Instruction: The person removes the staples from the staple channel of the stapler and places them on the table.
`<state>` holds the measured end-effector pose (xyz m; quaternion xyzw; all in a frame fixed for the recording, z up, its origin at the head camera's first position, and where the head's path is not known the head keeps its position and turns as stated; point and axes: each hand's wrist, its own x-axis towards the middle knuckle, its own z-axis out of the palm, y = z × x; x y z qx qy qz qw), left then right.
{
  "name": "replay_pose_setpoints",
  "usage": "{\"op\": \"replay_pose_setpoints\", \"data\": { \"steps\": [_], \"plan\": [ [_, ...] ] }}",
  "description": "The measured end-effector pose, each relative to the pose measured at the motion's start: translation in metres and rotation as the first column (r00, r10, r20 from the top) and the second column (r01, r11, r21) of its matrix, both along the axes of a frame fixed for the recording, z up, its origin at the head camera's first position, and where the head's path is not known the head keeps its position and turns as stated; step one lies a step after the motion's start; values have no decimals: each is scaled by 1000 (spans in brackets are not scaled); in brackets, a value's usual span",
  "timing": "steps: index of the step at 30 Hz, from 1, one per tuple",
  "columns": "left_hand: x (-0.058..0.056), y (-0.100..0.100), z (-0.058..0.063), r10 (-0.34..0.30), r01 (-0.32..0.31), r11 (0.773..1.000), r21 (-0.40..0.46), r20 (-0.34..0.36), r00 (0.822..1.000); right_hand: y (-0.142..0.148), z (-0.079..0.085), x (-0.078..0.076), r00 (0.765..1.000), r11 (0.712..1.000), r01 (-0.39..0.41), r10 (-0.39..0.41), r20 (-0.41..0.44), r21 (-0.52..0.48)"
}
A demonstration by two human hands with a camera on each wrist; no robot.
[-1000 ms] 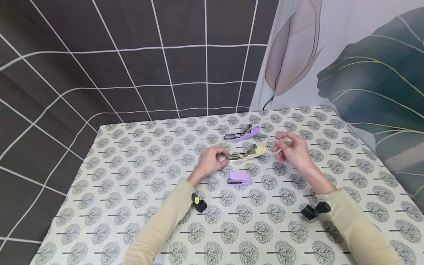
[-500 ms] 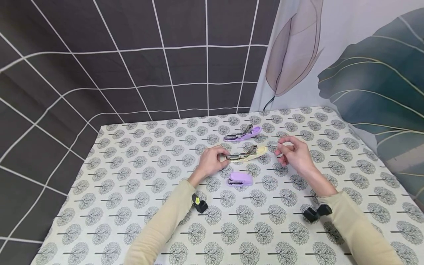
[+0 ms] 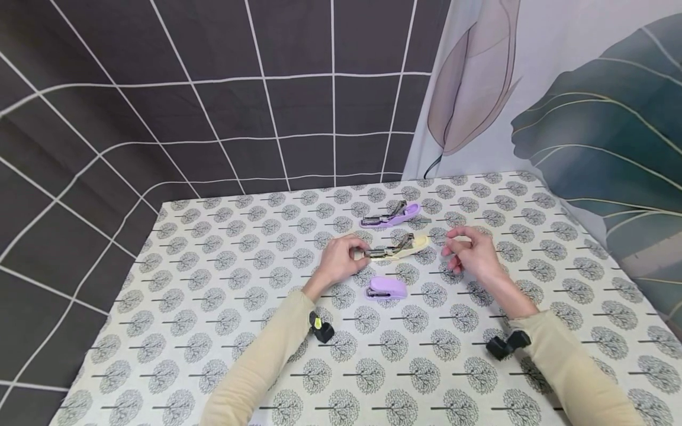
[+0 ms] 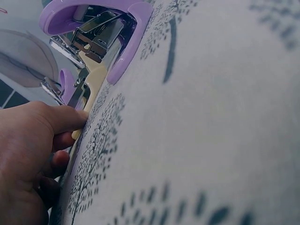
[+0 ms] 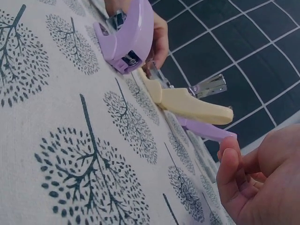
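Observation:
A pale yellow stapler (image 3: 396, 248) lies on the cloth with its top swung back and its metal parts exposed. My left hand (image 3: 341, 257) pinches its left end; the left wrist view shows the thumb (image 4: 70, 118) against that end. To the stapler's right, my right hand (image 3: 474, 254) is raised, apart from it, with thumb and fingertips drawn together. The thin strip of staples seen in this pinch a second ago is hardly visible now. In the right wrist view the bent fingers (image 5: 228, 161) hide what lies between them.
Behind the yellow stapler lies an opened purple stapler (image 3: 391, 216), with a thin grey staple strip (image 3: 422, 220) beside its right end. Nearer me rests a closed purple stapler (image 3: 386, 287). A tree-patterned cloth (image 3: 256, 355) covers the table, and a dark grid curtain (image 3: 213, 118) hangs behind.
My right hand has moved slightly toward me, down to about the yellow stapler's level, and the pale strip at its fingertips no longer shows clearly. The left hand and staplers stay put.

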<state>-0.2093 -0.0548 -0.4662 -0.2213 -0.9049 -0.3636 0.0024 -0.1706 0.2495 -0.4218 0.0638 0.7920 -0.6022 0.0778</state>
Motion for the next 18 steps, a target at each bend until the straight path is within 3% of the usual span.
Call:
{"op": "replay_pose_setpoints", "data": {
  "steps": [18],
  "plan": [
    [1,-1,1,-5,5,1000,12,-18,1000,2,-13,-2,998,998,-31,28,61,52]
  ]
}}
